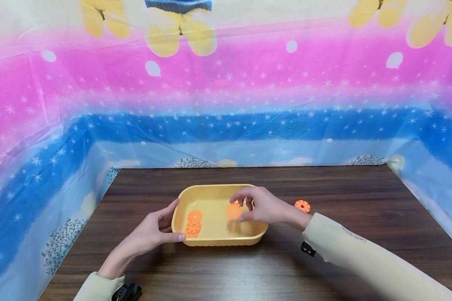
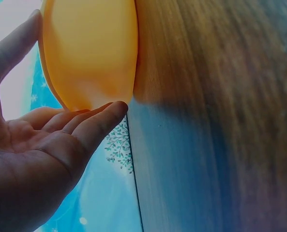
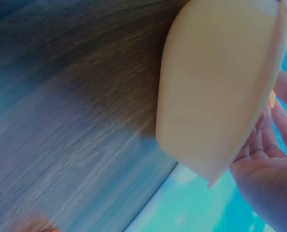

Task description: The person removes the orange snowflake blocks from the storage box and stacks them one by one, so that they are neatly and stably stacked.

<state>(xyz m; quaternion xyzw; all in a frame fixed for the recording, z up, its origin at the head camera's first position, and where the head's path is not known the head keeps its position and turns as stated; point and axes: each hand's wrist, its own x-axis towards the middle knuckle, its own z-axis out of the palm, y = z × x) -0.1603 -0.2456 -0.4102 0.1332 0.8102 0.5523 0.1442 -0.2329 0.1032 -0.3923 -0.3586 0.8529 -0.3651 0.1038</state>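
Note:
A yellow plastic tray point(image 1: 220, 241) sits on the table. My left hand point(image 1: 152, 230) holds its left end, thumb at the near rim and fingers along the end wall; the left wrist view shows the fingers against the tray's outside. Over the right part of the tray, my right hand point(image 1: 260, 205) pinches an orange notched snowflake disc point(image 1: 234, 211) between thumb and fingers. In the right wrist view the tray wall hides most of that disc. Several more orange discs point(image 1: 193, 226) lie overlapping inside the tray at its left end.
Another orange disc point(image 1: 302, 205) lies on the dark wood table point(image 1: 282, 267), to the right of the tray beyond the right wrist. A printed pink and blue cloth point(image 1: 248, 121) hangs along the table's back and sides.

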